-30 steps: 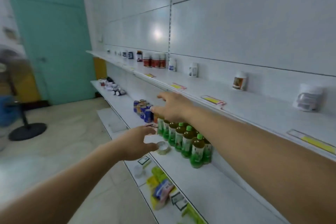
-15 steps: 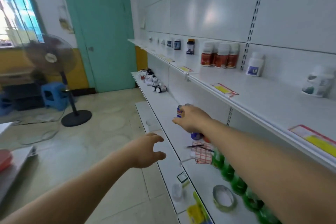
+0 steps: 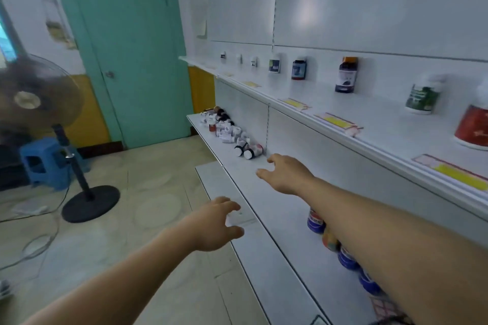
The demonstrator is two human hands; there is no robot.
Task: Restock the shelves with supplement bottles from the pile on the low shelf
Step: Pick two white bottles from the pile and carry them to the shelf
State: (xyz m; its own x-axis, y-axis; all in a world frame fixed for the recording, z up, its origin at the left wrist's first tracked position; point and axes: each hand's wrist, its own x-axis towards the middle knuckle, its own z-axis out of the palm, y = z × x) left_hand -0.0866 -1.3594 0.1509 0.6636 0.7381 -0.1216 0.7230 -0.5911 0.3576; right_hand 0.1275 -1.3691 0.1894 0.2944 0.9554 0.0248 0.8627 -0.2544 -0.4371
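Presently: pile of supplement bottles (image 3: 229, 132) lying loose on the low shelf (image 3: 264, 208), at its far end. Right hand (image 3: 286, 174) spread, empty, short of the pile; left hand (image 3: 214, 227) empty, nearer. Risk: a sweeping reach could roll bottles off the shelf edge.

right hand (image 3: 286, 175): arm outstretched, fingers spread, empty | left hand (image 3: 215, 224): forward, fingers seemingly half-curled, empty

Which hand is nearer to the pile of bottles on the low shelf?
Right. The right hand reaches just short of the pile of bottles; the left hand hangs farther back, beside the shelf edge.
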